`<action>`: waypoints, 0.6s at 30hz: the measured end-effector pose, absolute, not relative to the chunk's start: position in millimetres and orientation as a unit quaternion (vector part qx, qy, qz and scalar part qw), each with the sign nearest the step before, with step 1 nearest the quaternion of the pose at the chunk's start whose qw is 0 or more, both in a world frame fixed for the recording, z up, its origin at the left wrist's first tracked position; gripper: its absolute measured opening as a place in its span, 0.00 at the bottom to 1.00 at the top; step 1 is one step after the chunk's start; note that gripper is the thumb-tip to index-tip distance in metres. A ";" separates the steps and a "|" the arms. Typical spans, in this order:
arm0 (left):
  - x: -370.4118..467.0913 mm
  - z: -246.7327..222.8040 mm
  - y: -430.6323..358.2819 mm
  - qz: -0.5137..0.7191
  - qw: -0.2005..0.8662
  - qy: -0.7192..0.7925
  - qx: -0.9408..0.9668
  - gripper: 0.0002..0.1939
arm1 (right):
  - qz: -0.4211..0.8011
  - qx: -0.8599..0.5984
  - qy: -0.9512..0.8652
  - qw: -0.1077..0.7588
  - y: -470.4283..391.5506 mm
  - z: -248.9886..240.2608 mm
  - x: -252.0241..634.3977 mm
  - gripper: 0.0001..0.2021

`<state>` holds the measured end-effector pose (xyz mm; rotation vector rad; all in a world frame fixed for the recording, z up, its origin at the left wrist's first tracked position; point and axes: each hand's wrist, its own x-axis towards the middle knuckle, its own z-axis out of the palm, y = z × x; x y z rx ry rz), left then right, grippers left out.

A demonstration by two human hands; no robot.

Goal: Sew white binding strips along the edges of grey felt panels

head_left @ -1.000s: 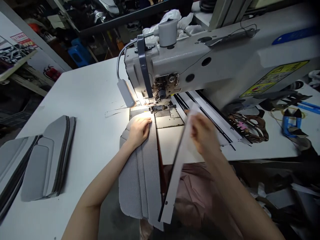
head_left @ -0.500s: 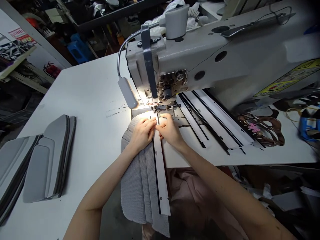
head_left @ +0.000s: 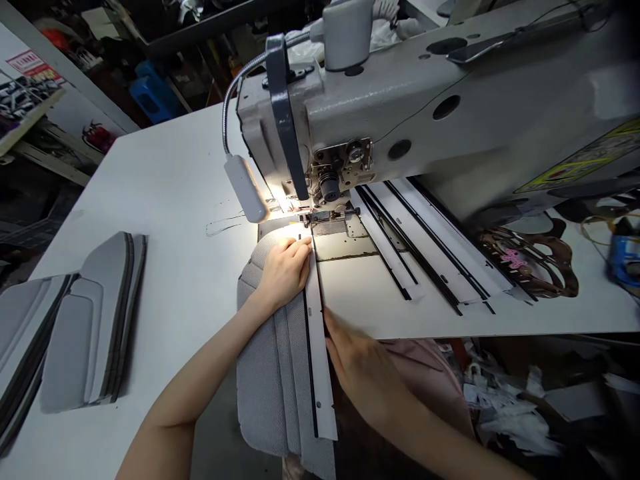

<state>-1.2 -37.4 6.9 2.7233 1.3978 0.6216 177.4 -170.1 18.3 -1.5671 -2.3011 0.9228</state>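
A grey padded fabric panel (head_left: 260, 373) runs from the sewing machine's needle area over the table's front edge. Along its right side lies a white strip (head_left: 320, 373) with a black edging. My left hand (head_left: 285, 270) rests on panel and strip just in front of the presser foot (head_left: 306, 220), fingers bent and pressed together on them. Lower down, my right hand (head_left: 363, 367) is at the strip's right edge, slightly blurred. Its index finger and thumb are stretched out and apart, with tips at the edge; the other fingers are mostly hidden.
The sewing machine (head_left: 400, 113) spans the upper right, with a lit lamp (head_left: 245, 190) at its head. More white and black strips (head_left: 430, 247) lie right of the needle. Stacked grey panels (head_left: 70, 347) lie on the left. A brown openwork object (head_left: 550, 267) sits far right.
My right hand has left the strip's top near the presser foot and moved down along its right edge. My left hand stays in place on the panel. The view has shifted slightly.
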 end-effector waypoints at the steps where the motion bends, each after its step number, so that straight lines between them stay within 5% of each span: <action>1: -1.1 6.4 -36.0 0.200 0.004 0.446 0.872 0.10 | 0.317 -0.527 -0.781 0.104 -181.3 17.1 179.5 0.26; 11: -4.7 3.6 -15.2 0.194 -0.031 0.425 0.884 0.10 | 0.460 -0.481 -0.718 0.204 -207.6 4.2 184.3 0.40; 18: -1.3 5.9 -24.2 0.209 -0.033 0.424 0.880 0.10 | 0.457 -0.496 -0.705 0.221 -203.2 -6.1 179.0 0.34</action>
